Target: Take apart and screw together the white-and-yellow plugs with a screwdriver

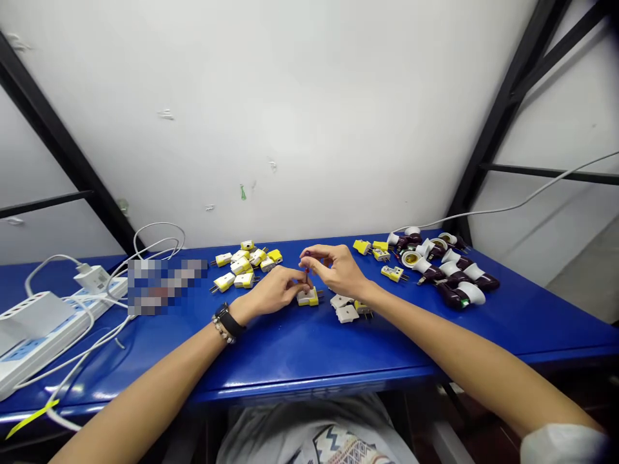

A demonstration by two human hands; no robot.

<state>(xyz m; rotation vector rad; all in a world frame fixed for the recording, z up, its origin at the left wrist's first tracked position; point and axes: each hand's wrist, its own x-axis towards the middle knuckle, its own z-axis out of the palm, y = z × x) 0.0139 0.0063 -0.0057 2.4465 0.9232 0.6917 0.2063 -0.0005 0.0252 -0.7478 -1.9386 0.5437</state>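
Observation:
My left hand rests on the blue table and grips a yellow and white plug, holding it against the surface. Just above it, my right hand pinches a thin screwdriver with a dark handle, its tip pointing down into the plug. A black watch and a bead bracelet sit on my left wrist. Loose white plug parts lie right of the held plug, under my right wrist.
A pile of yellow and white plugs lies behind my left hand. Dark maroon and white lamp sockets crowd the right side. White power strips with cables and a charger fill the left. Black frame bars flank the white wall.

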